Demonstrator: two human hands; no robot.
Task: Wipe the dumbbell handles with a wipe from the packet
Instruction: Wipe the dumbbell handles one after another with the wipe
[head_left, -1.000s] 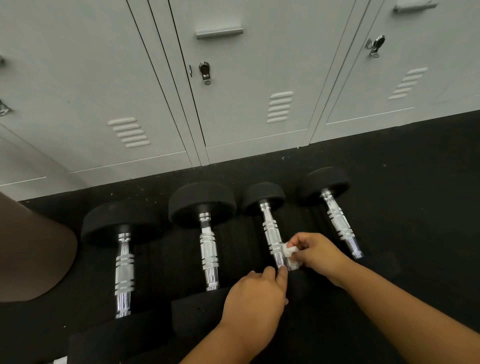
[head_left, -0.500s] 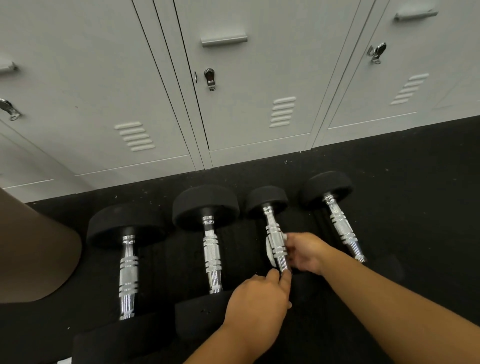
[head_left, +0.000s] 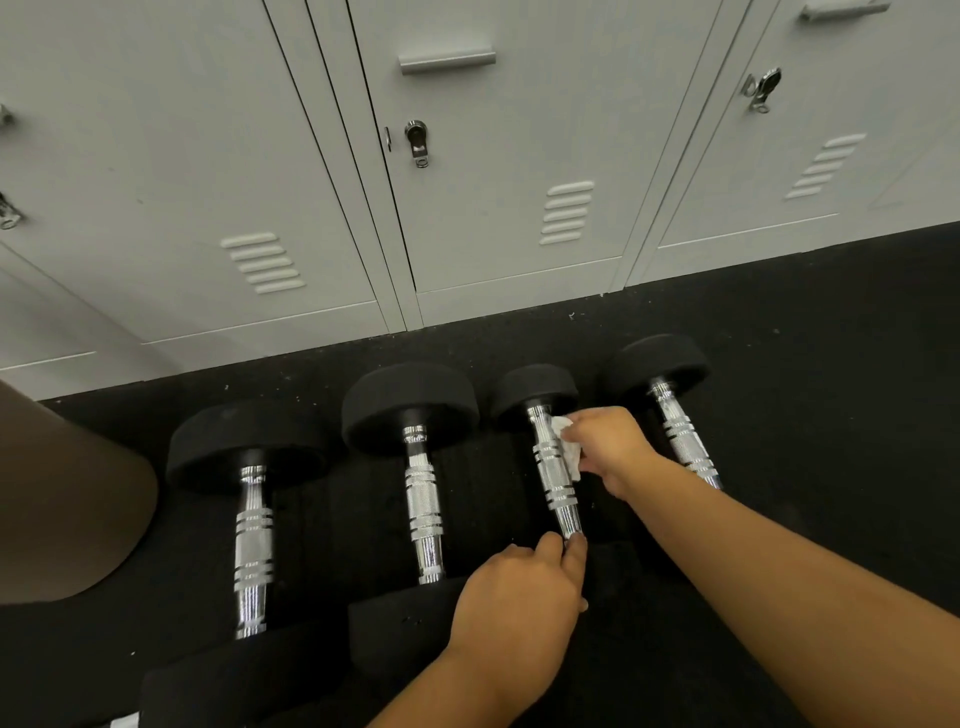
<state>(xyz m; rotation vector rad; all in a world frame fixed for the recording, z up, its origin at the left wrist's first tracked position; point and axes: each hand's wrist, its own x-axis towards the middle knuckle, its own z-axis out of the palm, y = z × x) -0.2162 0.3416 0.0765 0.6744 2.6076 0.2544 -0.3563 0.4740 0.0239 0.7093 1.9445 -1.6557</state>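
Several black dumbbells with chrome handles lie side by side on the black floor. My right hand (head_left: 608, 447) holds a crumpled white wipe (head_left: 567, 444) against the far end of the third dumbbell's handle (head_left: 551, 470), close to its far weight (head_left: 535, 392). My left hand (head_left: 519, 603) rests on that dumbbell's near end, fingertips touching the bottom of the handle. The other handles, far left (head_left: 253, 545), second (head_left: 425, 512) and far right (head_left: 683, 434), are untouched. A small white corner (head_left: 124, 721) shows at the bottom left edge; I cannot tell what it is.
Grey metal lockers (head_left: 467, 182) with latches and vents stand right behind the dumbbells. A brown cone-shaped object (head_left: 62, 499) sits at the left edge. Black rubber flooring (head_left: 831, 364) stretches to the right.
My right hand has slid the wipe up the third dumbbell's handle, from its near end toward the far weight. My left hand has stayed at the near end.
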